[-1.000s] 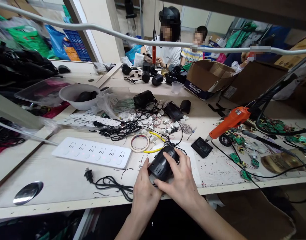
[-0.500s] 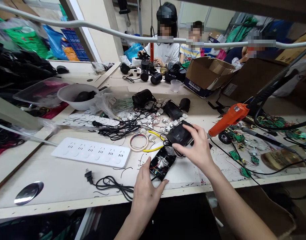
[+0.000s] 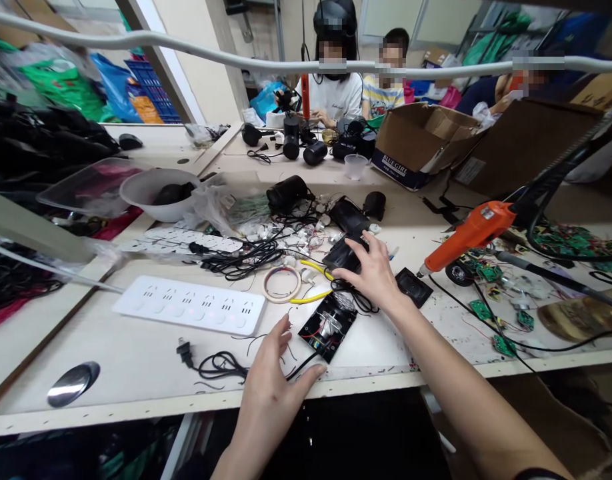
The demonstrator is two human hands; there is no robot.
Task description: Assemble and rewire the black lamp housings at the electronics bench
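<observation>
On the long pale desk point(image 3: 161, 360), I'm seeing a white rectangular plastic power strip point(image 3: 189, 307) lying left of my hands. My right hand point(image 3: 373, 270) is reaching over a black plastic shell point(image 3: 340, 255), its half-spread fingers touching it; whether they're gripping, I can't tell. My left hand point(image 3: 273, 377) is keeping its fingers wide open and empty, just beside an open black plastic housing point(image 3: 331, 327) that is showing red wires.

The big white table point(image 3: 151, 367) holds a white power strip point(image 3: 189, 305) at left, tape point(image 3: 281, 284) in the middle, and green boards point(image 3: 504, 345) at right.
</observation>
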